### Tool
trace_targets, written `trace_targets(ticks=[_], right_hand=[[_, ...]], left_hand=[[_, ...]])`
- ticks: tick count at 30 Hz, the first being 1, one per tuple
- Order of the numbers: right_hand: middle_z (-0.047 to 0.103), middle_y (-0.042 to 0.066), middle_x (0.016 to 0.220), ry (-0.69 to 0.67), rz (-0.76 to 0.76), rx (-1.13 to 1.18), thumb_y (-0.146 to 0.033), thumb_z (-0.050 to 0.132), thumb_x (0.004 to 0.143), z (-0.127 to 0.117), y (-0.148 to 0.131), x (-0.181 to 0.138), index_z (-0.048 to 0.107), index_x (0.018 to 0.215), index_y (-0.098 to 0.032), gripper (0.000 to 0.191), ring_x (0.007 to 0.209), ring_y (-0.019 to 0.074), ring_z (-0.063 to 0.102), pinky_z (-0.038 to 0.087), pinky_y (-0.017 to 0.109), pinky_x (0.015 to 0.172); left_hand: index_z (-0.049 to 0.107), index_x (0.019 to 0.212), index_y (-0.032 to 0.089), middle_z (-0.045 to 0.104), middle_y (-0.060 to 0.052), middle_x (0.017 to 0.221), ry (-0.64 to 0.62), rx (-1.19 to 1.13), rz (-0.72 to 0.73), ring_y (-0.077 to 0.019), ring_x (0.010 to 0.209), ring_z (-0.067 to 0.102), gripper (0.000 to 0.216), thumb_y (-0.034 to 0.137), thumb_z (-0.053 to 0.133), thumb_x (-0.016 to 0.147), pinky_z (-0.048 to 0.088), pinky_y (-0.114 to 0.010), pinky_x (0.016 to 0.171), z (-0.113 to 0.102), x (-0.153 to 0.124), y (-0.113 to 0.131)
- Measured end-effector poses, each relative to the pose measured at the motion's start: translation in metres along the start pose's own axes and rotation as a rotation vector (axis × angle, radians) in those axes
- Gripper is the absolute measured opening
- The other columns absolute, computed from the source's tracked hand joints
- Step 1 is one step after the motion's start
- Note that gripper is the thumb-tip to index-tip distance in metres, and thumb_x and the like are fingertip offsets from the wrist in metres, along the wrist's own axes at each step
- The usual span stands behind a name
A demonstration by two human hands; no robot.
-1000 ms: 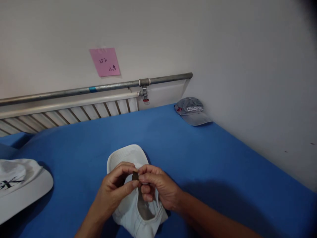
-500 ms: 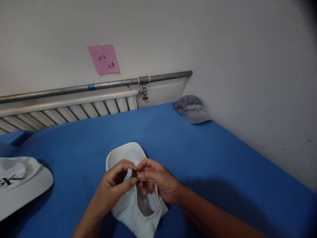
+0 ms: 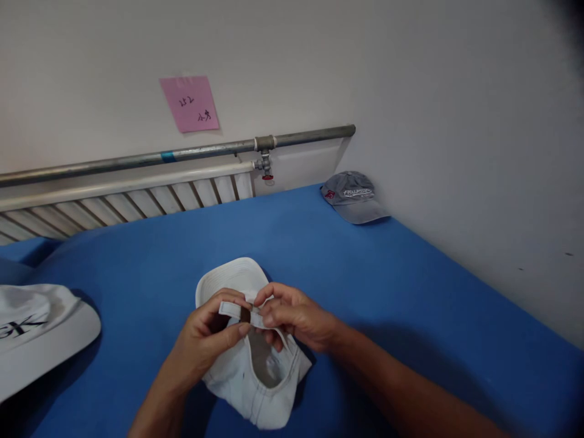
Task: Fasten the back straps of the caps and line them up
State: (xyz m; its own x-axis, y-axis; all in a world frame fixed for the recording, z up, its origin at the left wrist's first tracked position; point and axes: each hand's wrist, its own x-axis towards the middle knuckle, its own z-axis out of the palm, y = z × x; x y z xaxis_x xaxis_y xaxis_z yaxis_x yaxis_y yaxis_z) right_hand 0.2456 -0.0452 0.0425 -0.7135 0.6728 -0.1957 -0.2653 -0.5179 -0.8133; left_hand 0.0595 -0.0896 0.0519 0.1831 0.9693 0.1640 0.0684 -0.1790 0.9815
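Note:
A white baseball cap (image 3: 269,404) lies on the blue surface, its brim (image 3: 232,274) pointing away from me and its back opening towards me. The cap's white adjustment strap (image 3: 229,310) passes through a dark brownish buckle (image 3: 245,314). My left hand (image 3: 205,334) grips the strap at the buckle, thumb below and fingers above. My right hand (image 3: 292,313) pinches the strap just right of the buckle between thumb and forefinger. Its other fingers curl underneath, partly hidden by the strap.
Another white cap (image 3: 50,340) with black letters lies at the left edge. A grey cap (image 3: 353,198) rests in the far corner by the wall. Behind the blue surface (image 3: 150,261) run a white radiator (image 3: 182,196) and a metal pipe (image 3: 305,139). A pink note (image 3: 190,104) hangs above.
More of the strap's end now sticks out left of the buckle, lying flat across my left fingers. My right hand has shifted slightly right along the strap.

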Motion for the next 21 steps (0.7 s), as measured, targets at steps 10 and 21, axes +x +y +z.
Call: trace_targets(ticks=[10,21], right_hand=[[0.061,-0.006,0.058,-0.041,-0.035,-0.096,-0.008,0.061,0.06,0.002,-0.007,-0.005,0.056,0.083,-0.017,0.025,0.036,0.0057,0.047,0.039,0.016,0.032],[0.056,-0.006,0.067,-0.021,-0.134,-0.351,-0.01,0.064,0.067,0.012,-0.01,-0.015,0.058,0.084,-0.019,0.02,0.054,0.0052,0.048,0.037,0.018,0.052]], left_hand=[[0.059,0.109,0.024,0.062,-0.005,0.096,-0.18,-0.166,-0.267,-0.0194,0.083,0.057,0.042,0.044,0.071,0.074,0.045,-0.028,0.07,-0.018,-0.007,0.002],[0.056,0.068,0.016,0.055,-0.004,0.069,-0.099,-0.065,-0.249,-0.0153,0.063,0.045,0.06,0.066,0.03,0.088,0.037,-0.028,0.059,-0.015,-0.008,0.006]])
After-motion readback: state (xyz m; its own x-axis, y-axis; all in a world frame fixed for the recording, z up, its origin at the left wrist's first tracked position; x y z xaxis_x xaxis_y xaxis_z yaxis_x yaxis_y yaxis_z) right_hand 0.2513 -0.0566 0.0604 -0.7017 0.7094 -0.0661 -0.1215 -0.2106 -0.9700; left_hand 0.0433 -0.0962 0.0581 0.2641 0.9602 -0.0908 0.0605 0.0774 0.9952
